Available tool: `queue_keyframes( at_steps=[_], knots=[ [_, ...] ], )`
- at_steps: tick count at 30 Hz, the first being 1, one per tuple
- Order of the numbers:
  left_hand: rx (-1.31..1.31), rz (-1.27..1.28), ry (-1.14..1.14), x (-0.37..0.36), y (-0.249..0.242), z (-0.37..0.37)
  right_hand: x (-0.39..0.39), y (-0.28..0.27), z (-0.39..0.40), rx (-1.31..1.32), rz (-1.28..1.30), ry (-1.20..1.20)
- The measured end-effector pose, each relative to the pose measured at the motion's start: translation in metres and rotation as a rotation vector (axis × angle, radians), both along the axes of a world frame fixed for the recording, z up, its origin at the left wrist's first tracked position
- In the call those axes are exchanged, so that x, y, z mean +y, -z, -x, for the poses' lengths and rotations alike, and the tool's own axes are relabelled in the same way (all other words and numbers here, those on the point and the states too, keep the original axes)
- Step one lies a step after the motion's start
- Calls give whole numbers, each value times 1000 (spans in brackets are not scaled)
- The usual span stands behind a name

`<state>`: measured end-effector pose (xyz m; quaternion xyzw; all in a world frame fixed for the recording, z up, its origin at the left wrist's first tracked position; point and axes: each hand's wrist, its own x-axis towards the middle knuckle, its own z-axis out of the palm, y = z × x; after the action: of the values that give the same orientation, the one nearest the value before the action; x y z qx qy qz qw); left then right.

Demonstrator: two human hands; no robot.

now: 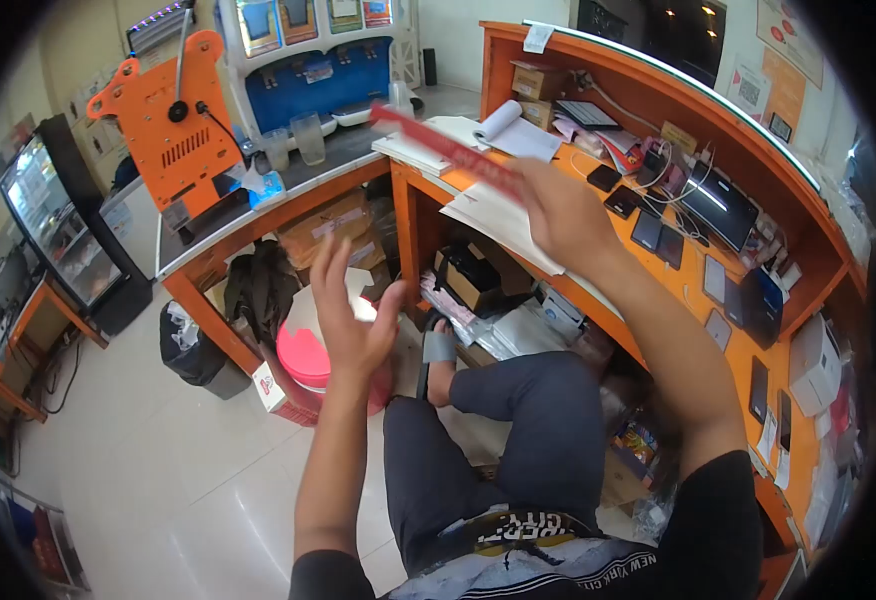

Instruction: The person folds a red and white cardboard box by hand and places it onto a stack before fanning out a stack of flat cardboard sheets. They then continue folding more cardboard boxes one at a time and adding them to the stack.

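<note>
Left of the desk (743, 355), the left hand (348, 325) spreads wide, empty; by the desk's front edge, the right hand (566, 215) grips a red strip (448, 150) near one end — probably leaving its length free. Beyond, phones (604, 178) lie flat on the desk.

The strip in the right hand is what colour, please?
The strip is red, clearest in the head view.

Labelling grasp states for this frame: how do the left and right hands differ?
- Load: the right hand grips a long red item; the left hand looks empty.
- Pose: the left hand is spread open, the right hand closed.
- Position: the left hand sits lower in the picture than the right hand.
Shared: both are bare and raised.
</note>
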<state>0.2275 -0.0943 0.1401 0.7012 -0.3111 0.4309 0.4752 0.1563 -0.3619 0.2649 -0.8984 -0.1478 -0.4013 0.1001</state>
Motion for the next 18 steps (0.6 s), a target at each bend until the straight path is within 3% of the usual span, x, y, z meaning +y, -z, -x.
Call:
queue_keyframes(
  at_steps=[1,5,7,9,10,12,14,17,18],
  knots=[
    [-75,-24,-6,3,-26,0,20,-7,29,86,-24,-57],
    [-243,-146,17,31,-88,1,53,-2,76,156,-687,-520],
    [-211,-472,-125,51,-100,23,59,17,76,229,-962,-664],
    [90,-455,134,58,-78,28,57,52,64,261,-975,-645],
    [151,-453,87,59,-55,28,59,70,58,274,-961,-626],
    [567,-479,135,60,-17,32,64,118,48,325,-947,-600],
    [695,-462,60,68,37,40,65,163,37,403,-911,-598],
    [1041,-681,-52,87,36,54,67,194,35,585,-887,-579],
    [968,-731,-45,97,37,57,66,193,34,688,-884,-486]
  ],
)
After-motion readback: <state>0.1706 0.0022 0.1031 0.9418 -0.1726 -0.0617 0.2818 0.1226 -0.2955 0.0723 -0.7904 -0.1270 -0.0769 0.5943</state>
